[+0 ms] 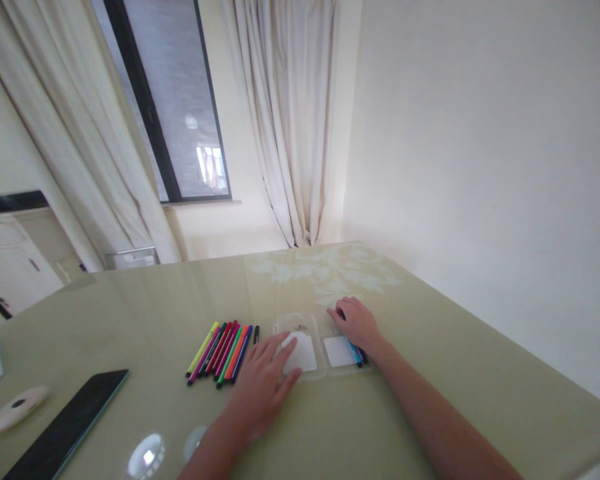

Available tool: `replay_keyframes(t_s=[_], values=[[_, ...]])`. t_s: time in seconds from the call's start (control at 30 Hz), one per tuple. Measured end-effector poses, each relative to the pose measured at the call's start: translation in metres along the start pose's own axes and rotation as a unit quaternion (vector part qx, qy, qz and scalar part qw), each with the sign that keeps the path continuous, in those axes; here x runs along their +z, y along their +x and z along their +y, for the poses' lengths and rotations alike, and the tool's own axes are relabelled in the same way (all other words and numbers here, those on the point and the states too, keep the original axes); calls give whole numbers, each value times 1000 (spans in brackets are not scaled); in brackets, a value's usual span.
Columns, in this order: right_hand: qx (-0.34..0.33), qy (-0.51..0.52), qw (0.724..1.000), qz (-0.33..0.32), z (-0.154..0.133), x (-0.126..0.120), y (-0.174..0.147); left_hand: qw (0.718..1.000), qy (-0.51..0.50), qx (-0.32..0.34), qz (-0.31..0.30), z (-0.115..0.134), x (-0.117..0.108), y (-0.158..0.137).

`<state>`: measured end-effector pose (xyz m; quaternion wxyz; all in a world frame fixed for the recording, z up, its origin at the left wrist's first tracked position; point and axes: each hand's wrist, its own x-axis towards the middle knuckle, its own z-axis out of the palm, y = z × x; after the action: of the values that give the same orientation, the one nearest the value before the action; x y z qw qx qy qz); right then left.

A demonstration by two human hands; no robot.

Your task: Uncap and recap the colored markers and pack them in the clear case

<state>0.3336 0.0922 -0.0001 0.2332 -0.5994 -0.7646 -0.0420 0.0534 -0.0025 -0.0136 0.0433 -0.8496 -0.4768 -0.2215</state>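
Note:
A hinged clear plastic case (322,373) lies unfolded on the table, with a white card (303,353) in its left half and another white card (336,351) in its right half. My left hand (260,380) has its fingers spread, its fingertips at the left half. My right hand (356,323) is curled over the right half, closed around what looks like a marker, of which only a dark end shows. Blue markers (355,353) stick out under that wrist. Left of my left hand lies a row of several coloured markers (223,353), caps toward me.
A dark tablet or phone (70,427) and a white oval object (17,409) lie at the left of the glossy green table (155,307). Round light reflections show near the front. A wall (480,167) borders the table's right side; curtains (290,120) hang behind.

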Motion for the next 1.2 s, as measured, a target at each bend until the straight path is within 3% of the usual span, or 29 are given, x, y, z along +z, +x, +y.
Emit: replay_keyframes(t_s=[0.07,0.2,0.33,0.47,0.63,0.73,0.8,0.87,0.97,1.1,1.2], values=[[-3,6,1000,-1,0,1,0,998,-32,30,-43,7,3,-2],[7,19,1000,-3,0,3,2,995,-45,-5,-88,13,1,-2],[28,33,999,3,-2,2,6,994,-45,-20,-94,15,-4,1],[46,123,991,37,-8,-7,7,994,-46,-25,-92,18,-4,2],[-11,244,970,-9,-17,-26,7,994,-55,-41,-83,18,-2,3],[15,274,960,48,-18,-36,9,993,-66,-32,-92,15,-2,1],[66,313,941,115,-20,-40,9,993,-78,-18,-89,13,-3,-1],[108,362,915,141,-26,-39,8,993,-92,-10,-75,12,-3,-2],[122,421,894,92,-44,-28,3,995,-91,-30,-32,10,1,-1],[98,445,890,-2,-69,-8,-6,993,-51,-100,40,1,9,2],[84,437,895,-38,-78,1,-10,988,-31,-123,84,-7,6,4]])
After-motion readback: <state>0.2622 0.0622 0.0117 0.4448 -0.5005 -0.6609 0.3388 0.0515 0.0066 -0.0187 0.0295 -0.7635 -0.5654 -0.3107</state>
